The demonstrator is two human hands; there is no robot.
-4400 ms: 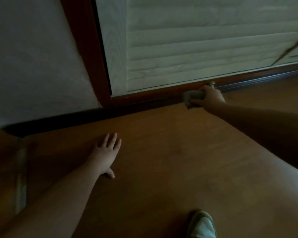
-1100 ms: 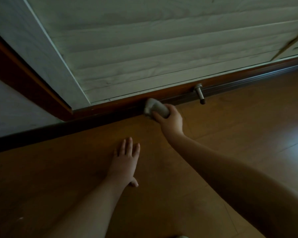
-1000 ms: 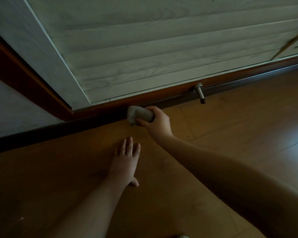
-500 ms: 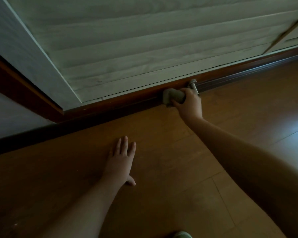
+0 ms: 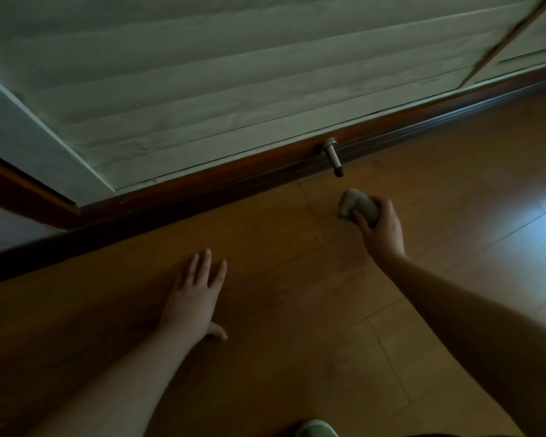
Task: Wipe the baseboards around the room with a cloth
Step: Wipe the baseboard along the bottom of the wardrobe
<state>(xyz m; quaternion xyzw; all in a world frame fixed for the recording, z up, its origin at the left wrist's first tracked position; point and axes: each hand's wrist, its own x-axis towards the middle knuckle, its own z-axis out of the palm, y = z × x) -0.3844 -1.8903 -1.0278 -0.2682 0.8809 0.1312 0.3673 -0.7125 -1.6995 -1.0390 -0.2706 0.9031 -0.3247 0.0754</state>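
wooden floor (image 5: pixel 297 357): broad, bare, running up to baseboard.
baseboard (image 5: pixel 234 181): dark strip under pale louvred door (image 5: pixel 234 74); long run right of door stop (image 5: pixel 332 155) likely unwiped, cleanliness unreadable in dim light.
left hand (image 5: pixel 196 298): well below baseboard, flat on floor, fingers spread wide.
right hand (image 5: pixel 380 228): near door stop, clear of baseboard, fingers curled around cloth (image 5: pixel 356 205).
progress: partway at best.

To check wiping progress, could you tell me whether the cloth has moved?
Yes: the cloth has come off the baseboard, back onto the floor below the door stopper.
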